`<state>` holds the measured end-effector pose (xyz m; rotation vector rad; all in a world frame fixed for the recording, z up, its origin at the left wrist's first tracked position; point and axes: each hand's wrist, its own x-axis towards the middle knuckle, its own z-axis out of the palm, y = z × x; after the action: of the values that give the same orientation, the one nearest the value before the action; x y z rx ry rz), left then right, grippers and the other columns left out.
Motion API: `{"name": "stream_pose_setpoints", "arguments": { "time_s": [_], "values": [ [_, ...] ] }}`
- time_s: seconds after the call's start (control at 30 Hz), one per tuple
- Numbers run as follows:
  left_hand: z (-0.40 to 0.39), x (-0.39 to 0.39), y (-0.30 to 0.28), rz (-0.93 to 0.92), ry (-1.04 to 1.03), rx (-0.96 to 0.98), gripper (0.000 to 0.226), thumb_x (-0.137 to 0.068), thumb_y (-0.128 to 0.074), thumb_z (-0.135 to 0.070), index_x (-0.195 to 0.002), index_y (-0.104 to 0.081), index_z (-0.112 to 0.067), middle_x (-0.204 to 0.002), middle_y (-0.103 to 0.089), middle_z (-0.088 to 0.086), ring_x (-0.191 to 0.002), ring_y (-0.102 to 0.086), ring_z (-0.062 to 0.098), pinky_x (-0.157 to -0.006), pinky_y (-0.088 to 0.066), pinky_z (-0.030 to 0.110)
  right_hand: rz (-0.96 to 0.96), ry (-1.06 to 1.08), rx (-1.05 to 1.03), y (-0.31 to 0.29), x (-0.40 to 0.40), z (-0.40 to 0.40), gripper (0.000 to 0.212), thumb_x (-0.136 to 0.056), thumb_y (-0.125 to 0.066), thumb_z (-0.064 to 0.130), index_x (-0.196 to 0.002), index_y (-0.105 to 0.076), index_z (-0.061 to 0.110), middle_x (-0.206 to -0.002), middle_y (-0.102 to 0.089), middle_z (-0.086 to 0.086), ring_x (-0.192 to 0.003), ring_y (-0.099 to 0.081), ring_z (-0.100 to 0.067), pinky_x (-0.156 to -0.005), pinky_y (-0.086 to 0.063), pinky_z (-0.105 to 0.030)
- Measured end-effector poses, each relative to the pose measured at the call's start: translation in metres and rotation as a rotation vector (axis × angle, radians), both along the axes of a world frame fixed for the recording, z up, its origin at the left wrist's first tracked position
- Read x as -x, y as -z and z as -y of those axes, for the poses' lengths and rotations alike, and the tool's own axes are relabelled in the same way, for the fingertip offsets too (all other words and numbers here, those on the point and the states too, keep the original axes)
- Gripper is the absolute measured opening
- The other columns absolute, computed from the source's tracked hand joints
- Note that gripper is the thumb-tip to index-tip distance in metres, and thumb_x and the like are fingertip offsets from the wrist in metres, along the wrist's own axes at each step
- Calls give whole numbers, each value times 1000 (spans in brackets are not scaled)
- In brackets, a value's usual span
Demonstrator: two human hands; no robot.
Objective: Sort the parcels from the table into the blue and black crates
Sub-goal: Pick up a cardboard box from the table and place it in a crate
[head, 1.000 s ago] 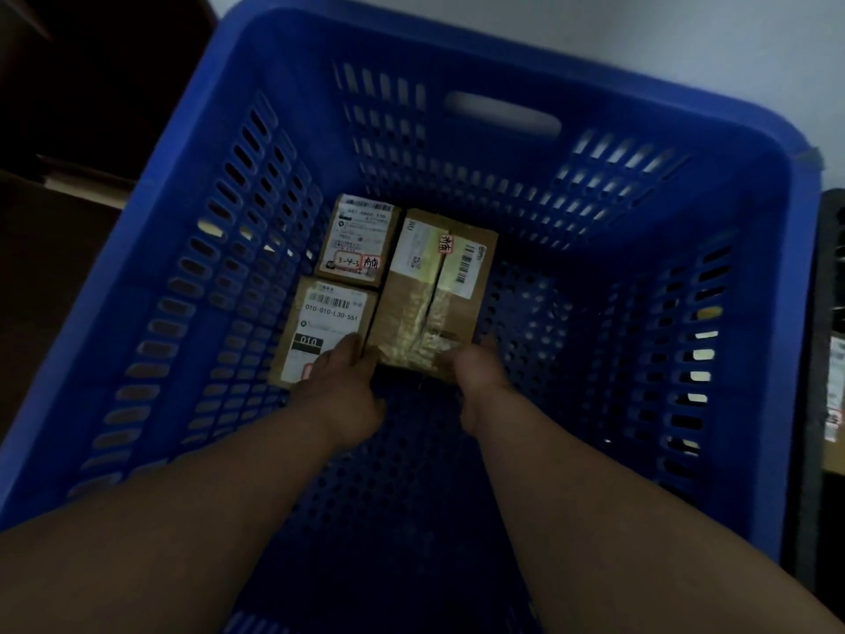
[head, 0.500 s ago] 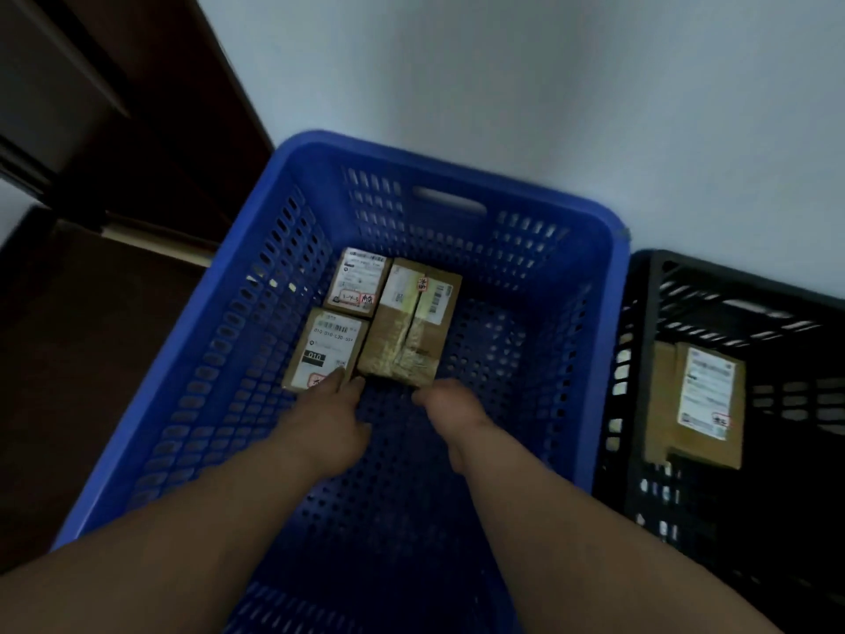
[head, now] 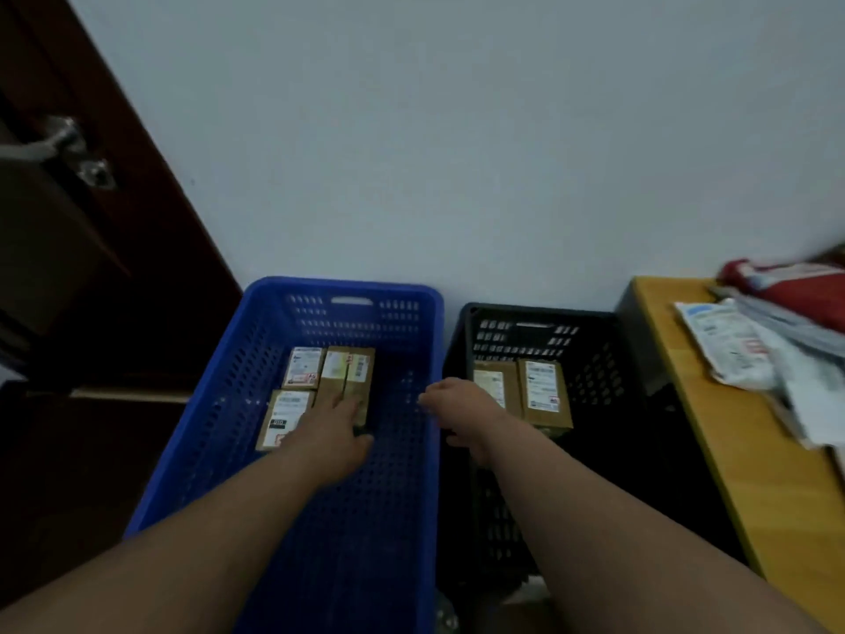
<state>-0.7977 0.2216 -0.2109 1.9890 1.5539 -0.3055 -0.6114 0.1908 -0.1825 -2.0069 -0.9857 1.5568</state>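
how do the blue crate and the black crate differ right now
The blue crate holds three cardboard parcels; the black crate shows two. The blue crate stands left, near the door; the black crate stands right, beside the wooden table. The left hand reaches over the blue crate; the right hand is over the edge between the two. Both are perforated plastic, standing against the wall.

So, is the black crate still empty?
No, the black crate already holds two brown parcels, standing side by side near its far wall.
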Motion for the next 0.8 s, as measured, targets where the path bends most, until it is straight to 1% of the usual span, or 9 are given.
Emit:
{"name": "stream_pose_setpoints", "arguments": {
  "time_s": [0.1,0.2,0.27,0.33,0.4,0.5,0.63,0.73,0.8],
  "values": [
    [32,-23,-34,32,86,-42,71,-97,-50,-44,-154,-16,-19,-161,-13,7,-145,-20,26,-116,-25,37,-9,50,-32,-31,-25,55,20,-95,-56,25,-113,-58,19,-111,-60,-5,-96,-56,-20,-68,-45,-28],
    [58,-57,-65,103,117,-63,69,-96,-54,-41,-153,-23,-16,-158,-25,9,-142,-29,26,-115,-29,36,61,51,-68,-56,-54,107,18,-94,-56,27,-110,-61,22,-93,-59,0,-85,-55,-17,-62,-43,-25],
    [76,-86,-81,145,154,-71,67,-94,-56,-39,-151,-29,-15,-155,-32,8,-139,-34,25,-114,-32,38,110,29,-76,-69,-80,138,25,-94,-55,25,-116,-62,18,-96,-58,-1,-90,-55,-19,-64,-44,-26],
    [95,-119,-95,164,187,-99,65,-93,-58,-38,-150,-32,-18,-154,-34,8,-138,-37,25,-113,-32,35,141,55,-74,-80,-110,164,28,-94,-54,25,-118,-63,14,-107,-60,-7,-93,-56,-21,-69,-45,-31],
    [113,-155,-106,191,215,-133,60,-92,-60,-35,-146,-38,-20,-150,-39,6,-133,-43,24,-104,-36,30,151,111,-80,-88,-144,190,28,-94,-53,25,-117,-62,11,-105,-61,-9,-88,-55,-22,-72,-44,-33],
    [140,-220,-118,216,257,-143,50,-92,-60,-31,-138,-48,-17,-141,-49,5,-124,-51,20,-90,-39,23,194,150,-89,-96,-200,229,31,-96,-53,26,-122,-59,11,-104,-56,-5,-91,-53,-21,-76,-43,-32],
    [179,-322,-127,249,296,-125,59,-92,-59,-33,-145,-41,-16,-146,-46,7,-128,-49,24,-101,-40,30,194,243,-61,-110,-298,290,36,-98,-53,26,-131,-53,14,-96,-53,-1,-80,-52,-19,-66,-43,-31],
    [215,-400,-134,333,287,-105,58,-91,-60,-36,-145,-42,-22,-149,-42,4,-129,-48,21,-96,-40,27,259,355,-33,-123,-373,338,33,-96,-54,21,-127,-57,9,-117,-59,-13,-98,-59,-27,-79,-51,-40],
    [236,-442,-139,376,276,-98,61,-92,-60,-38,-147,-38,-23,-153,-36,4,-134,-42,23,-98,-38,27,265,462,-44,-128,-417,363,28,-95,-52,17,-119,-58,6,-117,-60,-17,-90,-53,-25,-73,-44,-35]
  ]
}}
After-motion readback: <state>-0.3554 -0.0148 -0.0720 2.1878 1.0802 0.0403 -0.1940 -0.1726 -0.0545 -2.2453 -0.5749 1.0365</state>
